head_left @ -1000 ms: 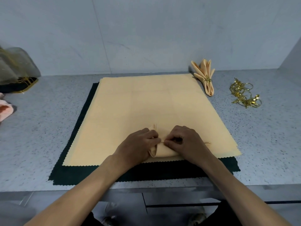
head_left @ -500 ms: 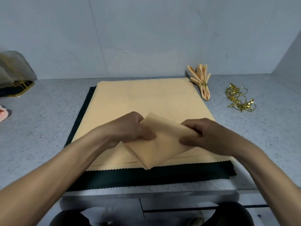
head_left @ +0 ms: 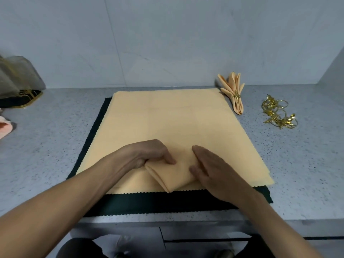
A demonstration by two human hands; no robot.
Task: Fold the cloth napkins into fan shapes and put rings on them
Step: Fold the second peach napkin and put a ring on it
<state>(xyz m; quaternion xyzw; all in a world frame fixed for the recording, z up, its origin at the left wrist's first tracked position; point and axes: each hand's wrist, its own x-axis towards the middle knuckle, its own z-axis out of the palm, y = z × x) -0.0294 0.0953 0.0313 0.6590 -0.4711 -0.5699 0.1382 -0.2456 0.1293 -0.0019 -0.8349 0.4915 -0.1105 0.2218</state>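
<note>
Pressing down on a folded napkin [head_left: 173, 174], both hands work at the near edge of the flat peach stack [head_left: 171, 123]. The left hand [head_left: 143, 155] has its fingers curled, tips on the napkin's left corner, thumb tucked at the fold. The right hand [head_left: 214, 168] lies flat, fingers straight, over the napkin's right side. Beyond the right fingertips, well apart, a ringed fan [head_left: 232, 92] lies beside the loose rings [head_left: 277, 112].

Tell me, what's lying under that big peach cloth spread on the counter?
A dark green cloth with a scalloped edge lies under the peach cloth, showing along the left and near sides. Whether anything else lies between or beneath them is covered.
</note>
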